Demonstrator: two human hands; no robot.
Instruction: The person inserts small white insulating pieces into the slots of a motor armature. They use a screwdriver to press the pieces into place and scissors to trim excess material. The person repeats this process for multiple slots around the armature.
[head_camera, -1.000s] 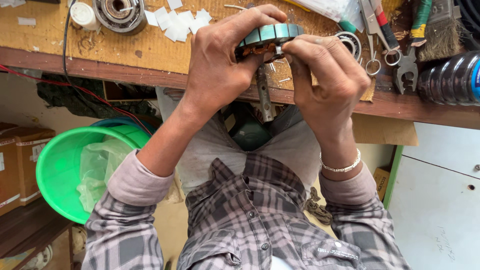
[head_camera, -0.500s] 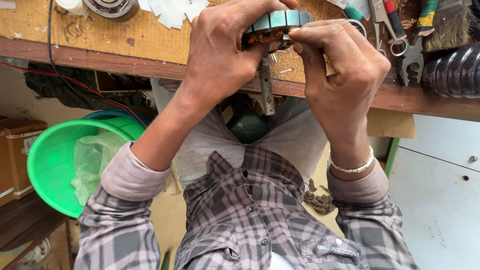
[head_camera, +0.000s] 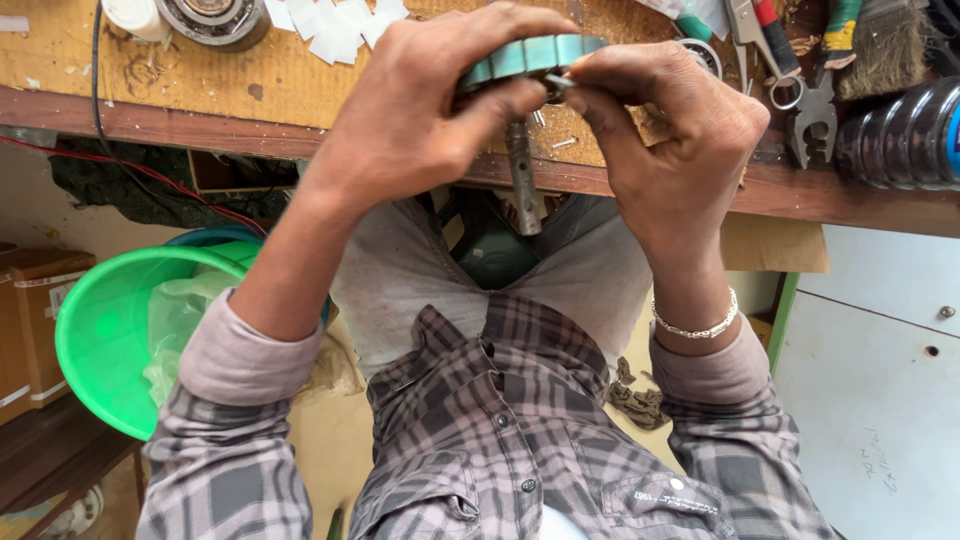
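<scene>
Wooden counter (head_camera: 250, 80) along the top edge. Below its left end, green plastic basin (head_camera: 105, 330). Above the counter's front edge, left hand (head_camera: 420, 110) and right hand (head_camera: 680, 140), both clasped around a teal disc-shaped motor part (head_camera: 530, 55), metal shaft (head_camera: 522, 185) hanging downward.

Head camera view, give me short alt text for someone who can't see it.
Two hands hold a round teal-rimmed motor part with a metal shaft pointing down, above a wooden workbench; the left hand grips its rim, the right hand pinches at its edge. A green tub sits low on the left, hand tools lie at the bench's right.
</scene>
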